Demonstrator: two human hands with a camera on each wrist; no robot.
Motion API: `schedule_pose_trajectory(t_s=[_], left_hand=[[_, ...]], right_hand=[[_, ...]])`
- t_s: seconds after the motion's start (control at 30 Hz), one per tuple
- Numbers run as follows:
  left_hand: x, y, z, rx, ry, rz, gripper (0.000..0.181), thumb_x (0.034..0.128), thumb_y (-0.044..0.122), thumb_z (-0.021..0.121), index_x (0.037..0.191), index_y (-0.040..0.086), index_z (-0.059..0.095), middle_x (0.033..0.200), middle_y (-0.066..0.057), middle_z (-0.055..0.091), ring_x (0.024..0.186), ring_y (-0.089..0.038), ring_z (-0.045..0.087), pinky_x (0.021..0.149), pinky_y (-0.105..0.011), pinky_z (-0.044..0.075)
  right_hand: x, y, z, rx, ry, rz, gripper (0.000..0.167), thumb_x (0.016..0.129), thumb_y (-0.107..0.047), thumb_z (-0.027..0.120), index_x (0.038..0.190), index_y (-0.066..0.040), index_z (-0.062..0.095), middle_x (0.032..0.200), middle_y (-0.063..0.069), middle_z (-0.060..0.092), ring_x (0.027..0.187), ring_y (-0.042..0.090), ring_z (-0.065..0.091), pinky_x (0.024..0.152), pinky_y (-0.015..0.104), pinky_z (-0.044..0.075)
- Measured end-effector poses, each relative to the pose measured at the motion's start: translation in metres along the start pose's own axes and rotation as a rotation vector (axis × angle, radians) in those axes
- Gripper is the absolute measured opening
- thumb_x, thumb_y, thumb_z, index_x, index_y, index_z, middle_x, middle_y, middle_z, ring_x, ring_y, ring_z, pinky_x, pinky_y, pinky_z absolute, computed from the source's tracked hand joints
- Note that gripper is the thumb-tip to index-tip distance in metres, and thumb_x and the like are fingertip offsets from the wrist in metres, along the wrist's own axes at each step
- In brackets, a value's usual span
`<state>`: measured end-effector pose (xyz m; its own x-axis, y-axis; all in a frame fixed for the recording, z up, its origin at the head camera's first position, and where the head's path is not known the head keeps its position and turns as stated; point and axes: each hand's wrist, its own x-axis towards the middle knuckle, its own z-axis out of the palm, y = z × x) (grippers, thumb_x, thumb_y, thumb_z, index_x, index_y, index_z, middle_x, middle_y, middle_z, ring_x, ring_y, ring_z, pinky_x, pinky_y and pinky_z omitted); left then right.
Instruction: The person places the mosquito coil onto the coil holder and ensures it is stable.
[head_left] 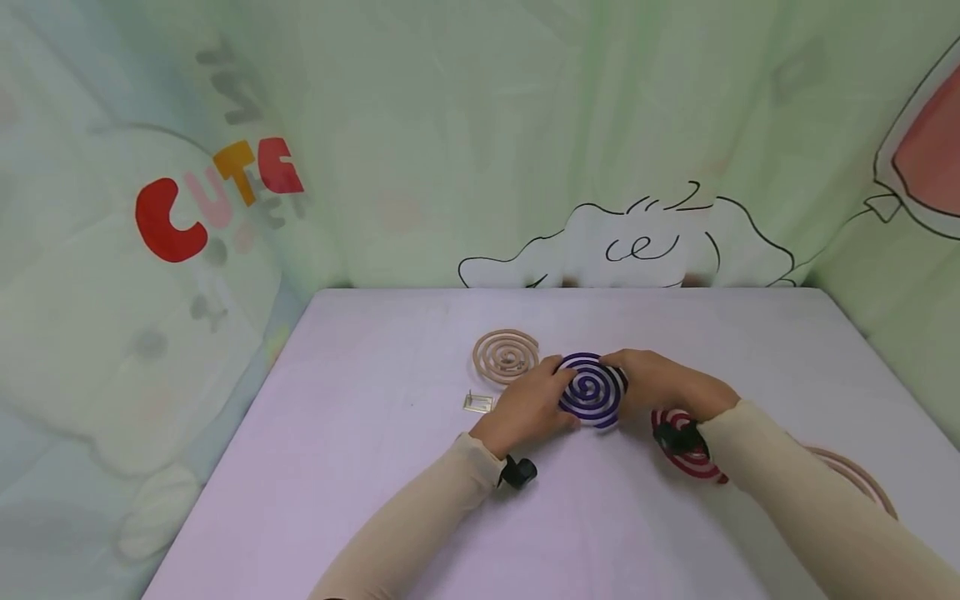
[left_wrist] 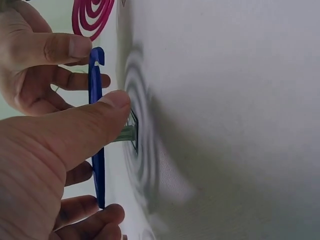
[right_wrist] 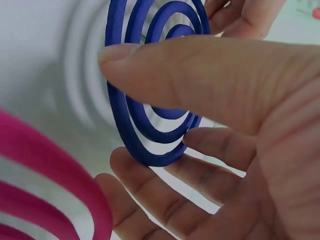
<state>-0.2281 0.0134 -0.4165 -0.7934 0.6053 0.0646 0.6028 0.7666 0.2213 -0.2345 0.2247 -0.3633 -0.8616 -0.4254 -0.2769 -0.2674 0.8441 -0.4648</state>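
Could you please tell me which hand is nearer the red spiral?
Right: the right hand is beside the red spiral; the left hand is farther off, across the blue spiral.

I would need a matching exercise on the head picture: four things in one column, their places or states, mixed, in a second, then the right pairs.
Things
1. Blue spiral
2. Red spiral
3. Small frame
4. Left tan spiral

Places or states
A. Rectangular, lying on the table
B. Partly hidden by the right wrist's camera
C. Lying farthest back
D. Held by the left hand and the right hand

Pairs: 1-D; 2-B; 3-A; 4-C
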Motion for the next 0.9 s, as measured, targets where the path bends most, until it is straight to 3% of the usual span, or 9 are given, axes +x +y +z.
schedule_pose_trajectory(t_s=[0.3, 0.6, 0.9], left_hand=[[0.021, 0.003, 0.004, 0.002, -0.027, -0.03, 0.074, 0.0888, 0.044, 0.082, 0.151, 0.013, 0.055, 0.159, -0.012, 0.046, 0.139, -0.024, 0.054, 0.111, -0.038, 0.048], [0.035, 0.007, 0.003, 0.056, -0.021, -0.028, 0.074, 0.0899, 0.047, 0.08, 0.152, 0.015, 0.054, 0.16, -0.01, 0.046, 0.134, -0.026, 0.059, 0.109, -0.037, 0.05], [0.048, 0.003, 0.007, 0.138, -0.005, -0.001, 0.073, 0.0918, 0.052, 0.076, 0.152, 0.016, 0.055, 0.158, -0.008, 0.049, 0.144, -0.021, 0.049, 0.12, -0.038, 0.037]], right_hand=[[0.006, 0.016, -0.008, 0.024, -0.015, 0.077, 0.084, 0.075, -0.005, 0.086, 0.146, 0.015, 0.047, 0.145, 0.037, 0.051, 0.131, 0.051, 0.052, 0.111, 0.065, 0.041], [0.01, 0.03, -0.011, 0.045, -0.017, 0.13, 0.08, 0.083, -0.011, 0.082, 0.149, 0.014, 0.044, 0.147, 0.04, 0.047, 0.131, 0.052, 0.05, 0.11, 0.067, 0.04], [0.014, 0.035, -0.016, 0.055, 0.013, 0.147, 0.079, 0.083, -0.012, 0.081, 0.148, 0.015, 0.044, 0.144, 0.039, 0.051, 0.128, 0.051, 0.053, 0.108, 0.065, 0.044]])
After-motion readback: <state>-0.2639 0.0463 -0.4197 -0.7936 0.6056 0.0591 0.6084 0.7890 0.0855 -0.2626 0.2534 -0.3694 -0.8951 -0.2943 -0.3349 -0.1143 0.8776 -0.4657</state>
